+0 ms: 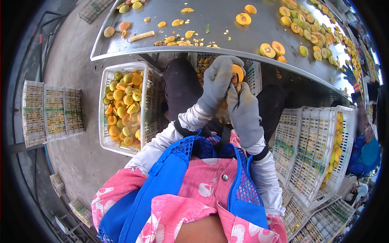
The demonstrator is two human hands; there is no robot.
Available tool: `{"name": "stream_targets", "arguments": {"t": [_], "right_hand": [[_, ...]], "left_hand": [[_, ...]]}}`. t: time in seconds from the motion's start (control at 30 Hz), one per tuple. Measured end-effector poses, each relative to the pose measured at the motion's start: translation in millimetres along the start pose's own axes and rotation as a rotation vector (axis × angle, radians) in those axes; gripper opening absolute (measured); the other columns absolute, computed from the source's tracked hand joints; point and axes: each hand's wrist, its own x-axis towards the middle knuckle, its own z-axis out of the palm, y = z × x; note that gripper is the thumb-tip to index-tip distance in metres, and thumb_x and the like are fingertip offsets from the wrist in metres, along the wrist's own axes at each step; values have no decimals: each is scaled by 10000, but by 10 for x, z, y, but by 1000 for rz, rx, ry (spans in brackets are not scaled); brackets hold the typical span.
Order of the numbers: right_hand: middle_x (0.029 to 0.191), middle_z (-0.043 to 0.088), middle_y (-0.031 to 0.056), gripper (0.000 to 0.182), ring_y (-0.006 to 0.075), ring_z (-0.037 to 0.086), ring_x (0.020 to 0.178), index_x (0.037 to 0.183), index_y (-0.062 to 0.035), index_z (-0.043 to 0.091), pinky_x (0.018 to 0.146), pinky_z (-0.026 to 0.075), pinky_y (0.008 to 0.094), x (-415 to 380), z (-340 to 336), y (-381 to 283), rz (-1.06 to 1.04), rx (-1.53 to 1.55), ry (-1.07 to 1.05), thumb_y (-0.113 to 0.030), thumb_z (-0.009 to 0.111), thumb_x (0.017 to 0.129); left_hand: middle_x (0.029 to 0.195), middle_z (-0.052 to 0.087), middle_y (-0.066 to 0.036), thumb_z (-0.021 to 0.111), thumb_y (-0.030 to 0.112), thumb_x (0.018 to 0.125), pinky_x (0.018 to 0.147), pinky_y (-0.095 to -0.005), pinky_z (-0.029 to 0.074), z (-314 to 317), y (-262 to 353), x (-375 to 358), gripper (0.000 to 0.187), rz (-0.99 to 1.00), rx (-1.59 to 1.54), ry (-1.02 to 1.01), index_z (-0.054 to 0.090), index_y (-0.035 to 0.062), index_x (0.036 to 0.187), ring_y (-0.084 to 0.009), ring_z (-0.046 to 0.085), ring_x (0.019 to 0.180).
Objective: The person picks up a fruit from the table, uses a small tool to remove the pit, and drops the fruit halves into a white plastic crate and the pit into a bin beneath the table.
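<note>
In front of my lap, my left hand [217,83], in a grey glove, is closed round a halved peach [238,73] with its orange cut side showing. My right hand [245,111], gloved too, is closed just below it. A small thin tool [237,85] sticks up from the right fingers against the cut flesh; its grip is hidden in the glove. Both hands are close together, near the table's front edge. Beneath them, between my knees, a crate [254,77] with fruit pieces is partly covered by my arms.
A metal table [219,34] bears peach halves [243,18], scraps, pits and a wooden handle [142,36]. At left stands a white crate [106,137] of halves. Stacked crates [302,150] stand at right, others [52,113] far left. Another person's gloved hand [349,77] shows at right.
</note>
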Motion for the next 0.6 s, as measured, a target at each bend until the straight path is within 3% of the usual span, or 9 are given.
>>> {"name": "stream_targets", "arguments": {"t": [0.07,0.13,0.27,0.33,0.37,0.43,0.47,0.53,0.6], "right_hand": [[709,618,248,286,461,612,715,966,-14,511,563,460,511,-19,-6,3,-14,-25,0,-290,583,954],[709,616,253,282,461,615,709,972,-6,520,557,467,494,-57,-36,1,-7,27,-54,-283,575,958],[704,612,256,276,457,616,693,962,1,531,550,468,477,-54,-13,107,-39,133,-38,-272,570,961],[707,611,259,278,460,610,696,949,14,538,557,467,472,-34,-79,39,229,270,-214,-262,573,960],[707,611,259,278,460,610,696,949,14,538,557,467,472,2,-138,-61,227,282,-205,-262,573,960],[685,610,237,285,431,619,651,932,22,544,555,472,457,61,-247,-266,671,400,-406,-260,559,968],[685,610,237,285,431,619,651,932,22,544,555,472,457,52,-172,-160,672,420,-394,-260,559,968],[680,608,239,309,422,622,634,922,26,553,554,482,445,7,27,180,-87,93,-68,-279,552,970],[685,609,247,321,429,622,645,915,30,555,556,482,451,23,21,260,-49,45,-102,-287,556,968]], "left_hand": [[839,652,-93,490,249,997,683,-243,505,-18,7,-2,271,-73,-69,2,591,0,1035,-126,611,728],[815,637,-77,426,291,1017,665,-232,473,-25,73,-15,360,-172,-56,-65,630,-3,980,-105,577,708],[792,628,-67,430,276,1008,653,-222,463,-16,29,-10,349,-230,-12,-80,636,1,950,-95,567,710],[782,622,-58,417,280,1008,647,-221,449,-29,8,-4,364,-244,142,-84,634,-1,929,-88,554,709],[782,622,-58,417,280,1008,647,-221,449,-43,16,1,364,-242,152,-95,634,-1,929,-88,554,709],[780,613,-48,410,301,1016,659,-226,442,-81,46,6,393,-142,255,-121,634,-6,918,-86,542,715],[780,613,-48,410,301,1016,659,-226,442,-102,36,21,393,-145,267,-140,634,-6,918,-86,542,715],[782,606,-42,411,325,1023,686,-233,440,-135,4,35,421,-150,227,-140,640,-10,908,-83,534,736],[787,609,-47,409,342,1024,699,-234,441,-163,10,62,444,-197,266,-191,645,-9,888,-85,537,743]]}}
